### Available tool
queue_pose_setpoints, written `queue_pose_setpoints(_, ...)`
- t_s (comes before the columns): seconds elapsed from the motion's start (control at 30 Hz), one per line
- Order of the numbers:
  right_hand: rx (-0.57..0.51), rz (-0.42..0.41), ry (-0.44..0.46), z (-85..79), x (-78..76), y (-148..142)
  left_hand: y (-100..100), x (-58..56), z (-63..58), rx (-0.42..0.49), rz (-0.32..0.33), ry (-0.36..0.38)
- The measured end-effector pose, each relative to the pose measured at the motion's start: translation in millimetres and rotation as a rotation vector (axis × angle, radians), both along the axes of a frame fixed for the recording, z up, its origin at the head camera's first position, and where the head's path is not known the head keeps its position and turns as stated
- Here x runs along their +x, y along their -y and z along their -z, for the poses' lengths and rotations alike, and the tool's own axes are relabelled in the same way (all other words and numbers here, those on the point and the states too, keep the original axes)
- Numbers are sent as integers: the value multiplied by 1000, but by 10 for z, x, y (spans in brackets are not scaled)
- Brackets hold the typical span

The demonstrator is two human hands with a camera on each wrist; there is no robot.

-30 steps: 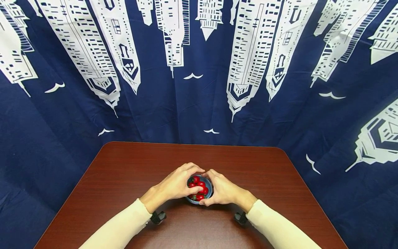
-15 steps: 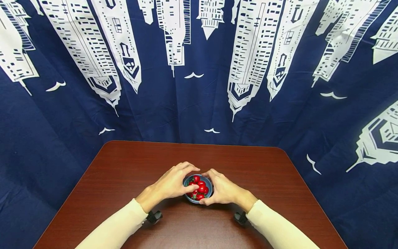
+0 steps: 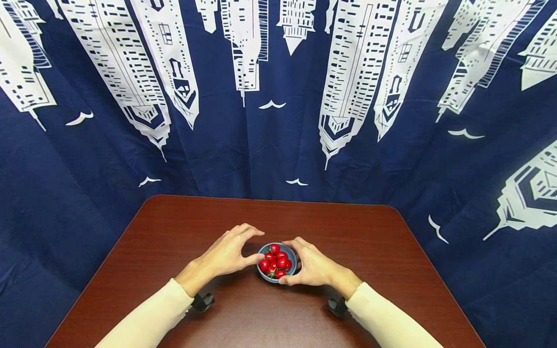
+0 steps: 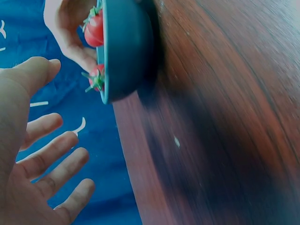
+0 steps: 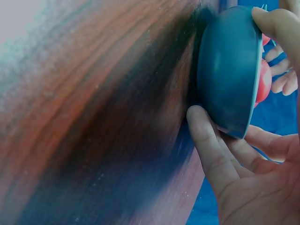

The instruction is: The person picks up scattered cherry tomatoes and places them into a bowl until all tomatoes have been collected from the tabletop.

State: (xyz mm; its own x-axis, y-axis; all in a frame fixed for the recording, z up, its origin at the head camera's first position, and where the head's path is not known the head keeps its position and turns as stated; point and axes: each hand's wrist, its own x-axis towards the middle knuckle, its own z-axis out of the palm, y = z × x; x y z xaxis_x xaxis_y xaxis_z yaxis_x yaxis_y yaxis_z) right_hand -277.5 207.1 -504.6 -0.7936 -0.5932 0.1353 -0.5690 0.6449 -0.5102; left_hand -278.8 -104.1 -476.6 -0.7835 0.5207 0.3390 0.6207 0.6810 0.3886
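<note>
A small blue bowl point(image 3: 263, 276) stands on the brown table with several red cherry tomatoes point(image 3: 281, 257) in it, some with green stems. My right hand point(image 3: 316, 263) holds the bowl from the right. In the right wrist view its thumb presses the rim of the bowl point(image 5: 229, 65) while the fingers curve round the opposite side. To the left of the bowl hovers my left hand point(image 3: 226, 253), its fingers spread and holding nothing. Its thumb tip lies close to the bowl's left rim in the head view; the left wrist view shows the thumb apart from the bowl point(image 4: 126, 51).
The brown table point(image 3: 370, 232) has rounded far corners. Behind and beside it hangs a dark blue cloth point(image 3: 226, 154) printed with white buildings and birds. Dark straps with small devices point(image 3: 203, 302) sit on both wrists.
My left hand has drawn away to the left from over the bowl, uncovering more tomatoes and the left rim. The right hand keeps its hold and has barely moved.
</note>
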Motion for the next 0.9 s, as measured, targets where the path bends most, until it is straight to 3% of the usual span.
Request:
queue_pose_setpoints(0.63, -74, 15, 86, 65, 105, -125, 363, 28, 163, -24, -89, -34)
queue_pose_setpoints(0.9, -131, 25, 38, 98, 174, -252, 484, 62, 231, -71, -151, -16)
